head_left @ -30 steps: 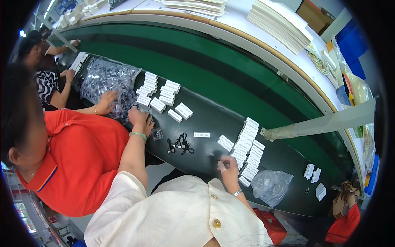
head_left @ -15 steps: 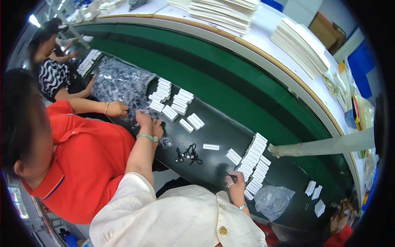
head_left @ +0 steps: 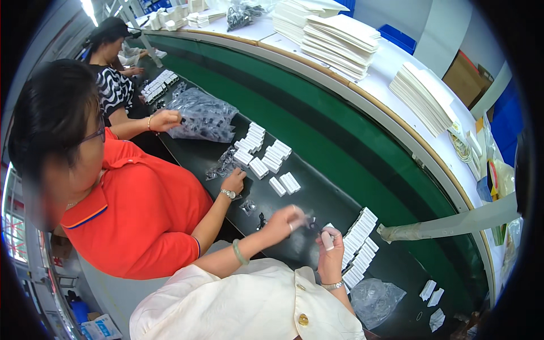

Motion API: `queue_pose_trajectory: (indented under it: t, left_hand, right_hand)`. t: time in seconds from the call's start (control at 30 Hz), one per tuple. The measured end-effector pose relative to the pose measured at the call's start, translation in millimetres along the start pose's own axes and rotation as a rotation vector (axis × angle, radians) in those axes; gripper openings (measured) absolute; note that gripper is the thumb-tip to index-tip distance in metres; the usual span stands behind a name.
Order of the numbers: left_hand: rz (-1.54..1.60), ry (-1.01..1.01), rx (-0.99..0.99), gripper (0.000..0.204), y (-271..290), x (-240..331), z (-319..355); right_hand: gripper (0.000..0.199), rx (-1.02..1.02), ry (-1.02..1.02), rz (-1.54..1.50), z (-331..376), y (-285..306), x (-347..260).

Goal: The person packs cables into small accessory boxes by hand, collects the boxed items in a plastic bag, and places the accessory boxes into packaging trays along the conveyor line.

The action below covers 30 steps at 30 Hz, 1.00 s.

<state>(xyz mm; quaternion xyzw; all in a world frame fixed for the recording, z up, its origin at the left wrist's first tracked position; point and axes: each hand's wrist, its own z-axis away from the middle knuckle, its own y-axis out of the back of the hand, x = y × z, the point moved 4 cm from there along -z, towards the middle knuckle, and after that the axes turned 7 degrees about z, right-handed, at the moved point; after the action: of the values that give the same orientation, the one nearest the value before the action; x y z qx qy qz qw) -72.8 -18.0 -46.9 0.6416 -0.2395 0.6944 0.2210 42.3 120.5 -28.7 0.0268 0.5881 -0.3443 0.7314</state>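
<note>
My left hand [head_left: 283,222], with a green bangle at the wrist, pinches a small clear bag [head_left: 310,219] with something dark in it. The bag is smeared by motion. Close to its right, my right hand [head_left: 330,258] is raised with its fingers closed and a white cover on one of them. A blurred dark item lies at those fingertips; I cannot make out which hand bears it. Beside my right hand stand rows of small white boxes [head_left: 362,241]. Below my left hand a black cable [head_left: 262,221] lies on the dark work surface [head_left: 266,198].
At my left a co-worker in a red shirt [head_left: 141,209] reaches over a large clear bag of dark items [head_left: 204,116]. More white boxes [head_left: 258,164] stand ahead. A crumpled clear bag [head_left: 377,300] lies right, and a pale post [head_left: 447,218] juts in. Paper stacks [head_left: 340,45] top the shelf.
My left hand has come back from the co-worker's side to my right hand, with a small bag in it. The co-worker's hands have parted. The view has shifted.
</note>
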Motion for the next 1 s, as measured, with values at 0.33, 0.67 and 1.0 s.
queue_pose_trajectory:
  t: [0.33, 0.67, 1.0]
  left_hand:
    - [0.522, 0.223, -0.118, 0.049, -42, 17, 39]
    - [0.634, 0.456, -0.066, 0.02, -64, 6, 44]
    - [0.648, 0.836, -0.157, 0.015, -62, -34, 48]
  right_hand:
    - [0.014, -0.003, 0.13, 0.334, 23, 4, -1]
    - [0.017, 0.091, 0.198, 0.52, 30, 21, 2]
    - [0.031, -0.214, 0.472, 1.291, 54, 14, -7]
